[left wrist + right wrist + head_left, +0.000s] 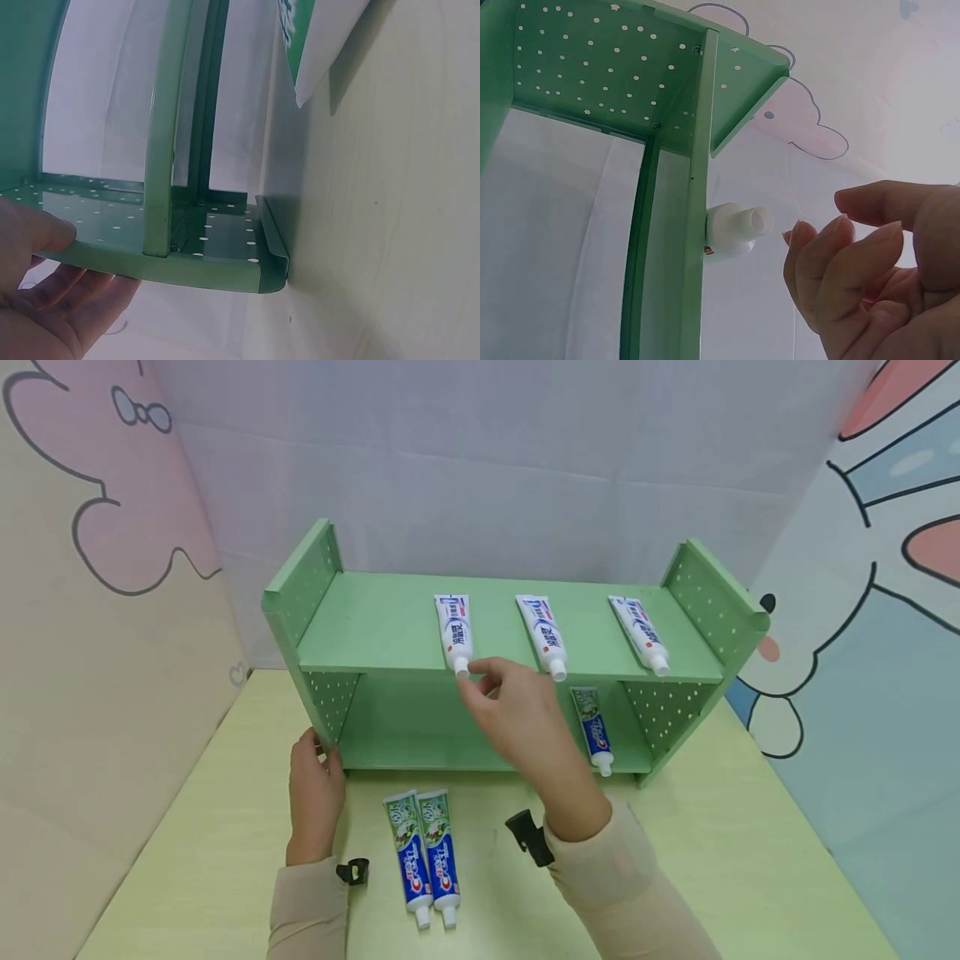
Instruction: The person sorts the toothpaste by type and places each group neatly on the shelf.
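My left hand [315, 793] grips the left side panel of a green two-tier shelf [382, 631]; in the left wrist view the thumb [49, 231] lies on one face and the fingers go round the other. My right hand [521, 718], fingers bent, is by the cap of the leftmost white toothpaste tube [453, 627] on the upper tier. The right wrist view shows a gap between these fingers [855, 262] and the white cap [754, 223]. Two more white toothpaste tubes, a middle one [543, 631] and a right one [641, 631], lie along that tier.
A blue-green toothpaste tube [592, 727] lies on the lower tier at the right. Two similar tubes, one left [411, 860] and one right [440, 856], lie side by side on the pale table [750, 860] before the shelf. A pale cloth [487, 485] hangs behind.
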`<state>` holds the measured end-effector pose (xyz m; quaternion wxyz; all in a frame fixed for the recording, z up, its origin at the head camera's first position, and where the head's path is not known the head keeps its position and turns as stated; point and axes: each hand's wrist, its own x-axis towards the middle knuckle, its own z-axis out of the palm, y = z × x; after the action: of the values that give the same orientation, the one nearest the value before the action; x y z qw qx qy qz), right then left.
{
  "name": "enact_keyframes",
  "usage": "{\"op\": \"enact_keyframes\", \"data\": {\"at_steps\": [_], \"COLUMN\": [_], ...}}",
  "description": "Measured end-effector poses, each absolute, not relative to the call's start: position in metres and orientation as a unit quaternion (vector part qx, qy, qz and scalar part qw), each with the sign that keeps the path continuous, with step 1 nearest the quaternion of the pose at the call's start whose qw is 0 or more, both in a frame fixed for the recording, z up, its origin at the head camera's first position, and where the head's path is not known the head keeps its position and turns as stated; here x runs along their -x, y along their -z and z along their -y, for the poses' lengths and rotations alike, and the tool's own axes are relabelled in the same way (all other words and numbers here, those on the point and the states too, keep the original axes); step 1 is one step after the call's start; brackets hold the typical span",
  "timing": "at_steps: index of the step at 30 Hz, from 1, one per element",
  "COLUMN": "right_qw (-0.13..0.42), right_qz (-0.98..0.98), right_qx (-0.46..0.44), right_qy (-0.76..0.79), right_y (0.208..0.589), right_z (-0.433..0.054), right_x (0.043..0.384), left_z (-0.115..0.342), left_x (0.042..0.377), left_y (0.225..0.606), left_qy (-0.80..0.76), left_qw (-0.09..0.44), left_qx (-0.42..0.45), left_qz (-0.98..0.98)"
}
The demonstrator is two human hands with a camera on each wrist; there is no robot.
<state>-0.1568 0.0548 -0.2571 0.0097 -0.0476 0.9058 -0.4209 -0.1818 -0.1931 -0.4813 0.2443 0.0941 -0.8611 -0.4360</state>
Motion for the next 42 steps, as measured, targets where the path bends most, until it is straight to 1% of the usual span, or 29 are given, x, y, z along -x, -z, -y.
{"op": "enact_keyframes", "data": {"at_steps": [10,18,32,42], "right_qw": [0.020,0.030,0.070,0.113], "right_qz": [-0.907,-0.903,-0.907,-0.904], "right_qx": [0.055,0.055,0.064,0.074], "right_qy": [0.417,0.426,0.411,0.407], "right_y": [0.272,0.287,0.318,0.342], "right_z": [-0.058,-0.059,-0.052,-0.044], "right_x": [0.148,0.148,0.157,0.159], "left_z": [0.194,0.194,0.194,0.194], "left_x": [0.182,0.183,0.183,0.181], "left_y": [0.482,0.483,0.482,0.481], "left_qy": [0.439,0.439,0.439,0.439], "left_qw": [0.243,0.245,0.247,0.251], "left_qx": [-0.096,-0.091,-0.090,-0.091], "left_qz": [0.860,0.860,0.859,0.858]}}
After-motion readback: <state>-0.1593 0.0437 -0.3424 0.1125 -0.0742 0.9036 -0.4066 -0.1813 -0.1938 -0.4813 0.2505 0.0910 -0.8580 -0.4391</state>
